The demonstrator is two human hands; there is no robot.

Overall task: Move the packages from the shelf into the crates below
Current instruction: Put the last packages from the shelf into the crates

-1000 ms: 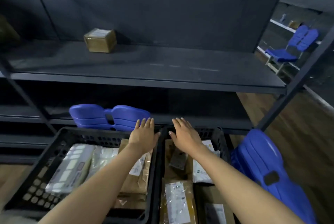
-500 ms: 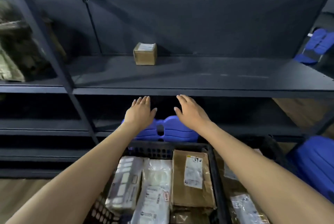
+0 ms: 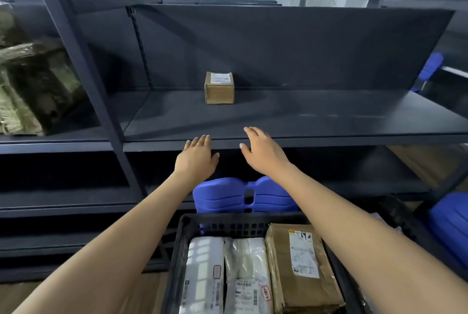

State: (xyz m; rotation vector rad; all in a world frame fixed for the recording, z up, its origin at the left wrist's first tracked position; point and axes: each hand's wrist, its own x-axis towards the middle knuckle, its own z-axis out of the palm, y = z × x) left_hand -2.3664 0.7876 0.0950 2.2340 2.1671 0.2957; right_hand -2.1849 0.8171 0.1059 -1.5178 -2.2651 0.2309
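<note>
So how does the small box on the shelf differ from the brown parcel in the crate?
The small box is a compact cube standing alone on the shelf; the brown parcel is long, flat and wrinkled, lying in the black crate beside two pale packages. The box's white label sits on its top face near the rear; the parcel's label is bigger, with handwritten marks. Both are brown, labelled and untouched by either hand.

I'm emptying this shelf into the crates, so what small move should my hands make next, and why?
Probably reach both hands forward over the shelf edge toward the small cardboard box. It seems to be the only package there, standing near the back, and the left hand and right hand are open, empty and short of it.
</note>
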